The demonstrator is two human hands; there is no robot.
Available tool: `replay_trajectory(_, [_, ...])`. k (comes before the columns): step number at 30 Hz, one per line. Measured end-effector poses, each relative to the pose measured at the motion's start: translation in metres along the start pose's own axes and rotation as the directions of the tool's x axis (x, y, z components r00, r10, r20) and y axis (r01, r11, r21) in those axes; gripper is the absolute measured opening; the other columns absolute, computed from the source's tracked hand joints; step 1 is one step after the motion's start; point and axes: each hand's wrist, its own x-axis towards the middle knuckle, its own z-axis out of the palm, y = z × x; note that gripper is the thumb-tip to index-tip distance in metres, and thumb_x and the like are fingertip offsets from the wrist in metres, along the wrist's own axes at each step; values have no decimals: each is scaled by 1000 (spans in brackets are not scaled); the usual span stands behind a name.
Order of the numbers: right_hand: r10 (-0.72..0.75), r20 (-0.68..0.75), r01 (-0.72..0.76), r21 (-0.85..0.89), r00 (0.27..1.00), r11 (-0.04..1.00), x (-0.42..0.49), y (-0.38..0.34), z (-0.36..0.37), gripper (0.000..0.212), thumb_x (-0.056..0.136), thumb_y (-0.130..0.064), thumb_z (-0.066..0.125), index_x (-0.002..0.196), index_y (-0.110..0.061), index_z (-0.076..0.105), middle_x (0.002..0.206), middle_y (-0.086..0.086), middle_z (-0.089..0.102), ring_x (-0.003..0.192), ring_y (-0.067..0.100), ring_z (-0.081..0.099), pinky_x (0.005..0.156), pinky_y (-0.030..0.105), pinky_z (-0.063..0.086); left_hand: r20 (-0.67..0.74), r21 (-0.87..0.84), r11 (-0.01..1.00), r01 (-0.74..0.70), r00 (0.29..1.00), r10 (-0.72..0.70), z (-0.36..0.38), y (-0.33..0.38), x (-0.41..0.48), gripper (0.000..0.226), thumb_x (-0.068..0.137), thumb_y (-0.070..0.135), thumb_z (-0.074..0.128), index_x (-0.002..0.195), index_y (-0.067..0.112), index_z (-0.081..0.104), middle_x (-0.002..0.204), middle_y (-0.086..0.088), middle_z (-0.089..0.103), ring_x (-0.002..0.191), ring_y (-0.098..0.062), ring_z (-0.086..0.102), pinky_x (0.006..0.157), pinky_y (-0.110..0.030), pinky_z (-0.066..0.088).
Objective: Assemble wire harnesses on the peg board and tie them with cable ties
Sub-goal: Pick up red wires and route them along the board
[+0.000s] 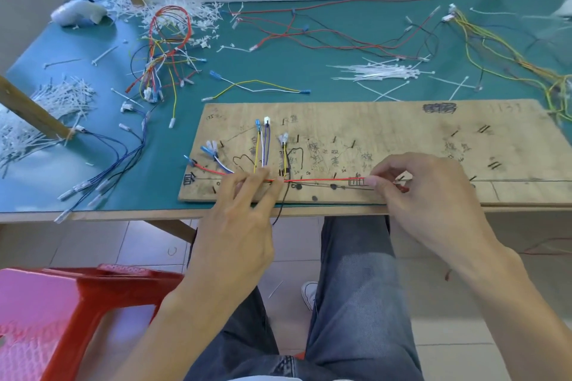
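A wooden peg board with nails and pen marks lies on the green table. A red wire is stretched along its front edge between my hands. My left hand pinches the red wire where yellow, white, purple and blue wires come down from their connectors. My right hand pinches the red wire's right end, whose red terminal shows under the fingers. A black wire hangs off the board's front edge.
Loose white cable ties lie behind the board, with more heaped at the left. Wire bundles sit at back left, back middle and right. Blue wires trail left. A red stool stands below.
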Motion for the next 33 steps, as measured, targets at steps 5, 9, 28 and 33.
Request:
replay_trajectory(5, [51,-32,-52,-19,998,998,7,22,-14,12,84,-41,84,77,-41,75,82,-23,69,73,13,60,74,41,55,-41,21,1000,-14,999,15,5,2,-4,65,78,-1,68,143,9,62,148,-4,57,129,-31,55,102,-43,54])
replay_trajectory(9, [59,-79,-58,12,995,998,16,37,-21,12,84,-31,85,78,-37,77,83,-20,69,69,10,57,75,42,54,-13,42,999,-30,999,31,5,-4,-7,75,76,-2,63,150,12,55,150,-3,54,134,-31,52,113,-43,45])
replay_trajectory(28, [-10,-147,-14,-162,989,987,-16,41,-2,14,92,-19,74,101,-25,83,70,-6,51,73,26,56,61,39,46,-70,-56,998,-24,997,21,6,-3,-15,58,92,8,49,149,8,56,157,-3,52,151,-25,41,125,-45,31])
replay_trajectory(33, [-33,-223,0,-147,974,989,-21,51,8,12,92,-22,74,99,-27,82,70,-8,45,73,22,49,59,36,42,-18,-72,997,-24,1000,23,8,-9,-17,58,100,8,53,157,13,45,166,2,38,158,-20,27,126,-49,31])
